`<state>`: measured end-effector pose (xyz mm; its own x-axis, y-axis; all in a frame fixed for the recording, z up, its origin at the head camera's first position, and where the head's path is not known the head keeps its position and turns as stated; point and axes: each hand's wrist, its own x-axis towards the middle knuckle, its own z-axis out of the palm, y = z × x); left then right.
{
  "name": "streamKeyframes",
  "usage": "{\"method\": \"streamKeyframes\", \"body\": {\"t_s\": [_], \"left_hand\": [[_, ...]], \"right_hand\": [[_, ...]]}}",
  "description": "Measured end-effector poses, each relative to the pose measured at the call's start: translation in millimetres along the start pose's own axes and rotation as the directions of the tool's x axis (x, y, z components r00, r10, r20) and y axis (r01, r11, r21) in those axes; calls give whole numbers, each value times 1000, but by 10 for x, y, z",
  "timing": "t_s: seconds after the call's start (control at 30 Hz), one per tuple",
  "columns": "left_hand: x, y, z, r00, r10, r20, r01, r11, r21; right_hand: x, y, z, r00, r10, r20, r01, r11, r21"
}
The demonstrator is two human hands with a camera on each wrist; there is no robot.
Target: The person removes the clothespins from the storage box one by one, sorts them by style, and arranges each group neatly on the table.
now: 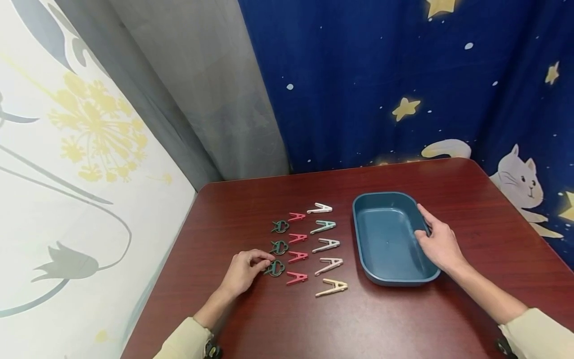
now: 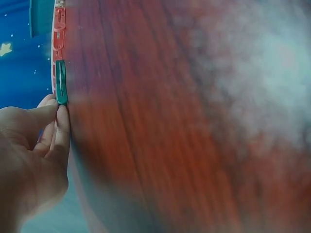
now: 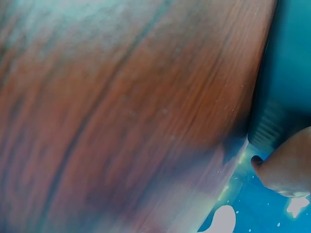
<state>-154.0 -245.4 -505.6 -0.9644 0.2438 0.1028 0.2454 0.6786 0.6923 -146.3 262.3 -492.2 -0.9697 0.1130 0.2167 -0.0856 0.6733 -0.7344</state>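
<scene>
My left hand pinches the end of the nearest green clip between thumb and fingers. The left wrist view shows that green clip edge-on at the fingertips, level with the tabletop. Two more green clips, a middle one and a far one, lie beyond it in a column. My right hand grips the right wall of a blue tray, its thumb over the rim and its fingers along the outside. Nothing lies in the tray. In the right wrist view only part of the hand shows.
Several red clothespins form a column right of the green clips. Beside them runs a column of several pale clothespins, white, mint, grey and cream. All lie on a dark red wooden table. Curtains hang behind it; a patterned wall stands left.
</scene>
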Motion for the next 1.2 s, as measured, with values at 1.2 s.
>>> {"method": "streamKeyframes", "body": {"t_s": [1.2], "left_hand": [[328,239,-354,954,216,-206,-159,951,264]], "right_hand": [[4,-138,-94,976,-156,149,170,982,-87]]}}
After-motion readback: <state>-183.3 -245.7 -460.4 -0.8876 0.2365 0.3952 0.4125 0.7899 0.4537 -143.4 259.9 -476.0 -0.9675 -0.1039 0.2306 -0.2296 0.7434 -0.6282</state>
